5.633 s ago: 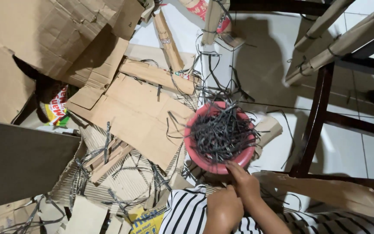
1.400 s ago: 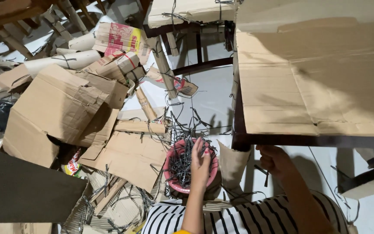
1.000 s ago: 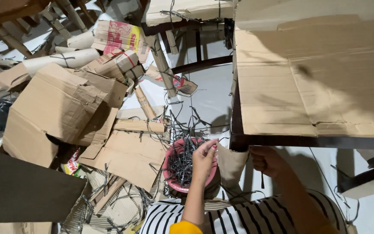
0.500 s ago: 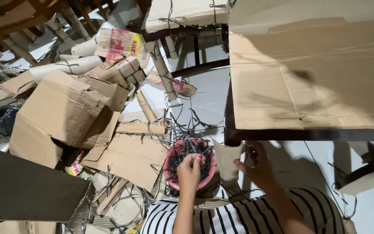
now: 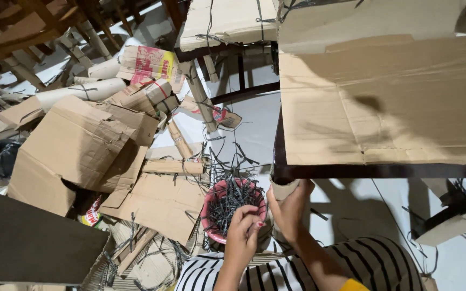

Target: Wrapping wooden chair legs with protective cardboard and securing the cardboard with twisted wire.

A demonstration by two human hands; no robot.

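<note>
A round pink plastic bowl (image 5: 212,226) heaped with thin dark strips (image 5: 230,199) sits on the floor, just in front of the person's striped lap. The left hand (image 5: 245,229) hangs over the near rim of that bowl, wrist bent down, fingers curled together and pinched at the tips; what they pinch is too small to tell. Just right of the bowl, the right hand (image 5: 289,207) reaches up with the forearm slanting in from the lap, its fingers wrapped around the cardboard-wrapped leg (image 5: 283,189) of a dark wooden table (image 5: 351,171). Above and to the right of the bowl, a flat sheet of brown cardboard (image 5: 384,102) covers that tabletop. Left of the bowl lie flattened brown cardboard pieces (image 5: 160,196), and farther left a large crumpled brown carton (image 5: 71,143).
</note>
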